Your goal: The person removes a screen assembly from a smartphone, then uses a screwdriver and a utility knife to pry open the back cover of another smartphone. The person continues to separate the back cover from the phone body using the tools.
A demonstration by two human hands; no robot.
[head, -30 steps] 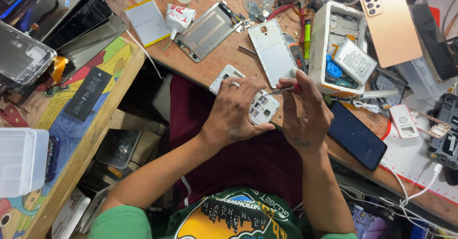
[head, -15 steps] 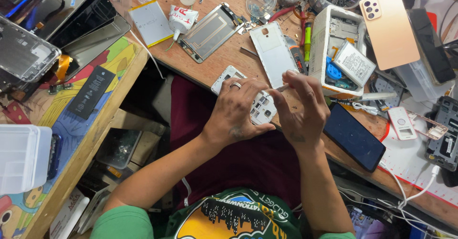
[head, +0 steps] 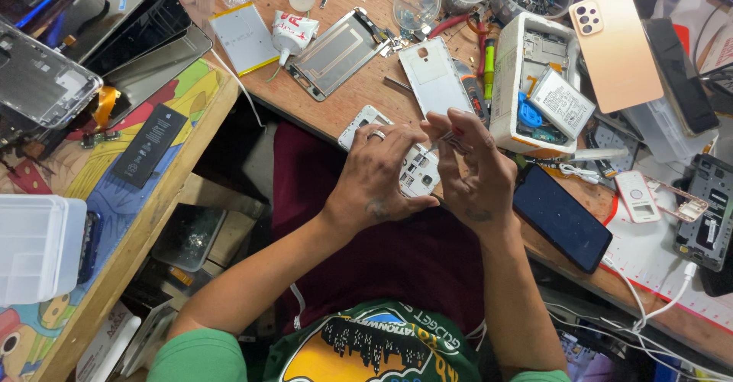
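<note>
Both hands meet at the near edge of the wooden workbench (head: 359, 96), over a white phone frame (head: 408, 170) with its inner side up. A second ago the right hand (head: 475, 170) held a thin tool laid nearly level, its tip reaching left onto the frame; now that hand has curled in closer, fingers bunched together around a slim tool (head: 441, 141) that shows only as a short pale sliver — its tip and what it touches are hidden. The left hand (head: 379, 172), a ring on one finger, has slid further over the frame and its fingers are clamped across it, covering more of it than before.

The frame's long axis runs from far left to near right, slantwise to the bench edge; its far-left end pokes out beyond the left hand's knuckles, its near-right part shows between the two hands, and the middle lies under the left fingers.

Just beyond, a white back cover (head: 434, 77) lies flat, a dark phone (head: 561, 218) sits right of the right wrist, and a white box (head: 534, 69) of parts stands further right. The small pieces inside the frame are too fine to make out.
</note>
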